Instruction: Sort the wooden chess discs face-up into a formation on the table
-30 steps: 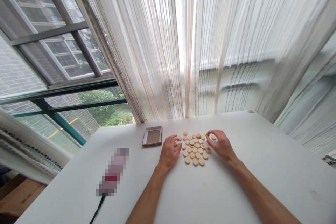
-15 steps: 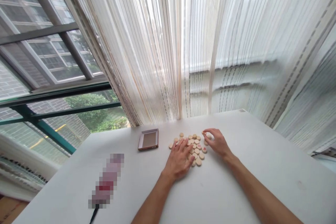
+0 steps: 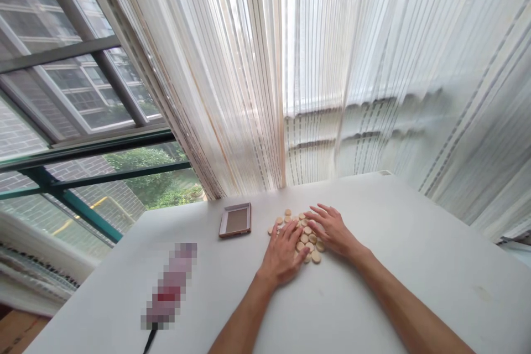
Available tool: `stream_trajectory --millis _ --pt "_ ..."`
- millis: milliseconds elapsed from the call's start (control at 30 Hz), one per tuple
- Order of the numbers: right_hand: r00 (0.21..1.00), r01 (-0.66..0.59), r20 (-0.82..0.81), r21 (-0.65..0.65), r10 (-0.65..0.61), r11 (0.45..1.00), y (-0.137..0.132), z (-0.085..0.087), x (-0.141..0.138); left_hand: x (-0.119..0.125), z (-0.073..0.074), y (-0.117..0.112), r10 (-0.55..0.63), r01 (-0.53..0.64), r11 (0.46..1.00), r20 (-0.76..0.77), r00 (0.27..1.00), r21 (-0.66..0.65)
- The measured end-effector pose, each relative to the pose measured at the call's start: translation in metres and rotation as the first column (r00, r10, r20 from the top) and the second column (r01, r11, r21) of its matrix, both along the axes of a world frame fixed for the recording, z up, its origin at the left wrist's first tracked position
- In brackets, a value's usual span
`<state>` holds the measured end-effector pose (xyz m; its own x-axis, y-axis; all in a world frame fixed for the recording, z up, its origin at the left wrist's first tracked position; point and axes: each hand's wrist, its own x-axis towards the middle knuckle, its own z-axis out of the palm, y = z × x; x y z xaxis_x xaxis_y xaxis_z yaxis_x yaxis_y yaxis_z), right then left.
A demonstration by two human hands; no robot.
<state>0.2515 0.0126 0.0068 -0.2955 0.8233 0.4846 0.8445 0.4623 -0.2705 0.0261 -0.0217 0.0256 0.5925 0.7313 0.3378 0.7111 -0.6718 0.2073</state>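
Discs [image 3: 316,257], pale and round with smooth flat faces, are seen from the head camera clustered on a glossy white table [image 3: 332,310]. The cluster is partly covered by the left hand [image 3: 284,251], laid palm down, fingers extended, nothing grasped. The right hand [image 3: 331,229] is held over its right edge, fingers fanned and released. A shallow rectangular box [image 3: 235,221] is placed to the left, near sheer striped curtains [image 3: 232,121].

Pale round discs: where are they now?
Head view: discs lie low, right of centre on the white table, around and between left hand and right hand.
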Motion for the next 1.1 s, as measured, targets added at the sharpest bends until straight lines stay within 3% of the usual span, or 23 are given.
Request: stream_trajectory --millis 233,433,600,767,900,1100 --pt "0.998 0.056 0.013 -0.105 -0.055 0.993 0.005 -0.012 0.002 0.000 -0.003 0.002 -0.001 0.001 0.999 0.006 1.000 -0.033" --pt "0.989 0.087 -0.118 -0.021 -0.089 0.996 0.008 -0.010 0.012 0.001 -0.003 0.000 0.009 -0.008 0.999 0.023 1.000 -0.038" --pt "0.987 0.125 -0.090 -0.092 -0.134 0.988 0.005 -0.012 0.025 -0.013 -0.006 0.010 0.129 -0.129 0.992 0.074 0.989 -0.011" --pt "0.999 0.017 -0.030 -0.199 -0.024 0.980 -0.007 -0.012 0.009 -0.033 -0.015 0.021 0.232 -0.226 0.971 0.087 0.969 -0.074" --pt "0.993 -0.110 -0.071 -0.226 0.097 0.968 -0.017 -0.002 -0.003 -0.034 -0.016 0.018 0.185 -0.180 0.979 0.051 0.981 -0.092" --pt "0.985 -0.173 -0.070 -0.312 0.159 0.934 -0.027 0.003 0.009 -0.034 -0.007 0.012 0.093 -0.090 0.992 0.033 0.995 -0.083"
